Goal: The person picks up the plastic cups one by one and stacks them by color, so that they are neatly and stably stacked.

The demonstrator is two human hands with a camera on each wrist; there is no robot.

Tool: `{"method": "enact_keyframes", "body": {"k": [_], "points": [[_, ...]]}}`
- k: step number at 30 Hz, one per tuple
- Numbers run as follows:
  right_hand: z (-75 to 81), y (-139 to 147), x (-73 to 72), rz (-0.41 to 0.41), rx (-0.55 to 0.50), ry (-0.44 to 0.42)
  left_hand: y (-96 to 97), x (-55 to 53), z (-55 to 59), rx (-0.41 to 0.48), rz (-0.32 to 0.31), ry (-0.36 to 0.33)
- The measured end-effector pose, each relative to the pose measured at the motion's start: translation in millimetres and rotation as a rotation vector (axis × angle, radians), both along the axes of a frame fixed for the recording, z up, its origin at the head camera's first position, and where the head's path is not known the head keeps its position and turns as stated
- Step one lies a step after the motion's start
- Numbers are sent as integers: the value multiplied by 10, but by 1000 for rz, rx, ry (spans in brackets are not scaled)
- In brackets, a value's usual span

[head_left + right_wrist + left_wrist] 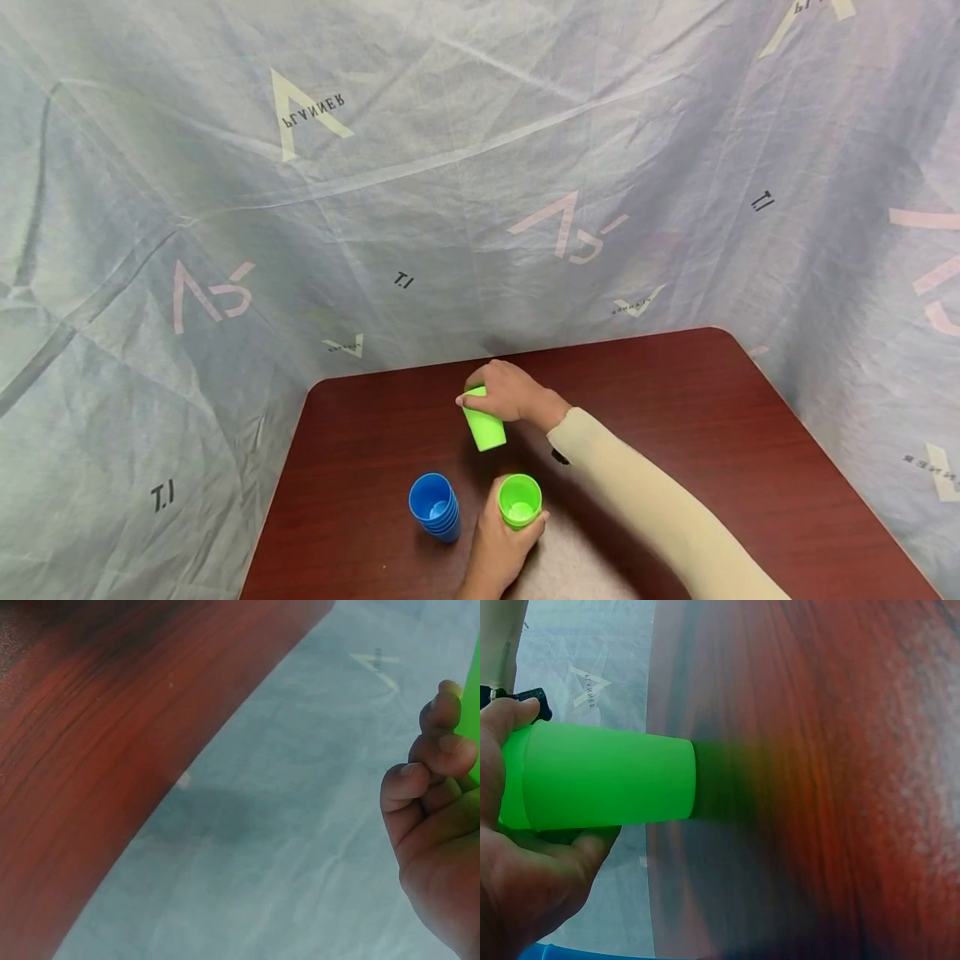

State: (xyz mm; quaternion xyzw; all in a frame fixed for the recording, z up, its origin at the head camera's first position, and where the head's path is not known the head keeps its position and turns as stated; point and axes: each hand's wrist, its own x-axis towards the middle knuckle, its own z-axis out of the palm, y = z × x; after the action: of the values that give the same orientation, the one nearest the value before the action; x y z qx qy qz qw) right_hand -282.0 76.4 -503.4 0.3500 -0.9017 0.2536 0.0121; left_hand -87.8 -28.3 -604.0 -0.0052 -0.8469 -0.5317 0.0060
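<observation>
My left hand [504, 542] is curled round a green cup [520, 492], its open mouth facing up in the head view. The left wrist view shows that green cup [607, 776] side on, with a line near its rim; its base is clear of the tabletop. Farther back, my right hand [506, 392] grips another green cup [486, 427] from above, tilted and off the table. Only a sliver of that cup [472, 712] appears in the right wrist view, beside the curled fingers [442, 754].
Left of my left hand, a nested stack of several blue cups [435, 504] stands on the dark red wooden table [360, 433]. A grey printed cloth [450, 208] hangs behind the table and along its sides. The table's back edge lies just beyond my right hand.
</observation>
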Motion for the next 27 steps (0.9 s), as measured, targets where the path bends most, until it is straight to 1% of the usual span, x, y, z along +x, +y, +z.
{"method": "enact_keyframes", "body": {"k": [5,11,14,19,27], "points": [[52,46,87,55,-11,54,10,2,2,19,-10,-13],[94,101,198,117,-62,58,14,2,-8,21,-14,17],[71,123,251,136,-79,54,10,-1,-8,29,-9,15],[9,170,334,152,-94,47,1,4,-7,28,-5,-8],[-56,210,423,205,-138,29,-8,-3,-9,19,-2,-16]]}}
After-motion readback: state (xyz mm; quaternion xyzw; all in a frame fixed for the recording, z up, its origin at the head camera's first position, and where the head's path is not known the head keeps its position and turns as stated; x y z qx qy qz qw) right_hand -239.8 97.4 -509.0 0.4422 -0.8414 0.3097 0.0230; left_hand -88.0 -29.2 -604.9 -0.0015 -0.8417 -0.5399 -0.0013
